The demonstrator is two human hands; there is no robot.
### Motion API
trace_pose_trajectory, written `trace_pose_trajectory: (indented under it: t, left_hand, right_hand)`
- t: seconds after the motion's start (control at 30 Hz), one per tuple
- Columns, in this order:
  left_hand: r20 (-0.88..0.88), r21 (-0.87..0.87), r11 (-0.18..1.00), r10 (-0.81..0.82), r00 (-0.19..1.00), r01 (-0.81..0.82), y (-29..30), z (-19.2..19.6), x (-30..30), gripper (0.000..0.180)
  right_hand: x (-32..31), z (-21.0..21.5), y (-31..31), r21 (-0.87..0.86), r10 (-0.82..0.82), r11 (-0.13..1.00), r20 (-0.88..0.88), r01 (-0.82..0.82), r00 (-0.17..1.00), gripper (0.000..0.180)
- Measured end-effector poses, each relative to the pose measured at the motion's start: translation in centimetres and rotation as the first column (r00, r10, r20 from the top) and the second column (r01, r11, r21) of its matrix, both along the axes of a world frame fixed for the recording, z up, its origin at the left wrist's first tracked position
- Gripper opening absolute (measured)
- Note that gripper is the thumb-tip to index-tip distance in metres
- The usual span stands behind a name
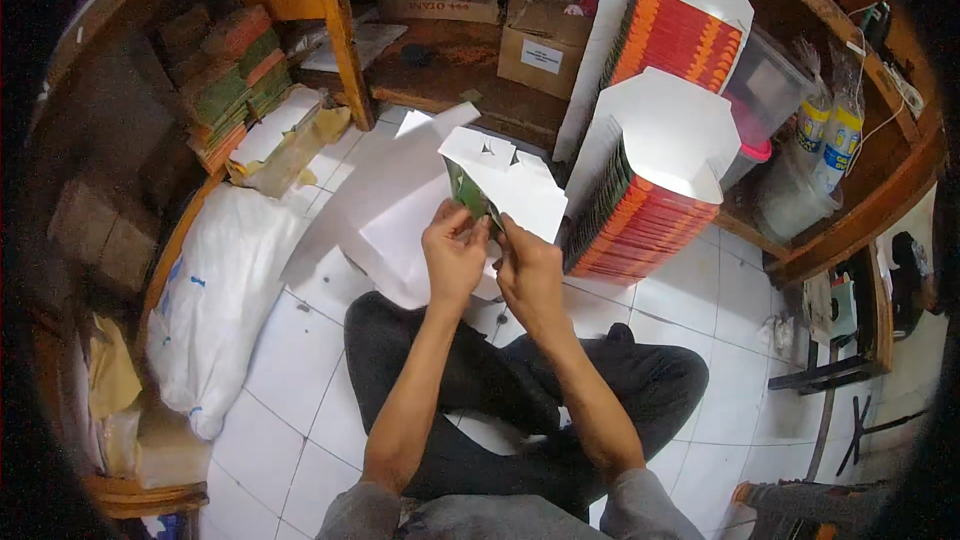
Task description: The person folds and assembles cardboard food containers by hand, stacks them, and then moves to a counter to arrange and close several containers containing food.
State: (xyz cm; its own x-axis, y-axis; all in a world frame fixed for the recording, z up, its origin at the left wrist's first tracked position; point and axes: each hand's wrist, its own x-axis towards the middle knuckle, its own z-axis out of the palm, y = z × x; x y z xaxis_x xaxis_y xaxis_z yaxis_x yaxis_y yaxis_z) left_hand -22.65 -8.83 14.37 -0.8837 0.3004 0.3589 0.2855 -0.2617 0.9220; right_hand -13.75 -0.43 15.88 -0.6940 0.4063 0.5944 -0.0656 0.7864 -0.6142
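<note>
Hands (453,250) (532,268) hold white card (512,185) beside red-sided stack (650,225).

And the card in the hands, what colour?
Card: white on top, green at left edge; best in head view.

White square-tile floor (275,365), dark grout lines. Brown wooden shelving (455,65) along far side and both flanks; scuffed wooden post (345,40) upper left. Wooden-edged stand (881,320) at right. Floor bright, shelf recesses dim.
</note>
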Motion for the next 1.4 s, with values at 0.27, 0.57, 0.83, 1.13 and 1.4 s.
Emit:
trace_pose_trajectory:
  t: [0.27, 0.57, 0.83, 1.13, 1.4]
  left_hand:
    - [-0.041, -0.346, 0.937, -0.057, 0.998, 0.039, 0.3, -3.4, -0.4, 0.042]
    - [-0.016, -0.329, 0.939, -0.114, 0.993, 0.103, 0.0, -2.8, 0.3, 0.059]
    - [-0.213, -0.34, 0.935, -0.177, 0.961, 0.097, -0.4, -6.7, -1.7, 0.037]
    - [-0.089, -0.384, 0.913, -0.187, 0.978, 0.139, 2.2, 1.6, 2.4, 0.038]
    - [-0.74, -0.174, 0.944, -0.314, 0.595, 0.282, 2.5, 11.4, 11.0, 0.008]
  right_hand:
    - [-2.9, 4.5, 3.2, 0.059, 0.001, 0.998, 0.16, -0.011, 0.987, 0.031]
    - [-8.2, 7.2, 8.7, 0.337, 0.028, 0.935, 0.235, -0.108, 0.972, 0.008]
    - [-2.0, -0.7, 4.0, 0.015, 0.145, 0.989, 0.052, -0.145, 0.988, 0.014]
    - [-1.5, 0.4, 7.6, -0.24, 0.179, 0.959, 0.104, -0.15, 0.978, 0.043]
    - [3.7, 11.3, 22.5, 0.302, -0.38, 0.869, -0.101, 0.392, 0.919, 0.029]
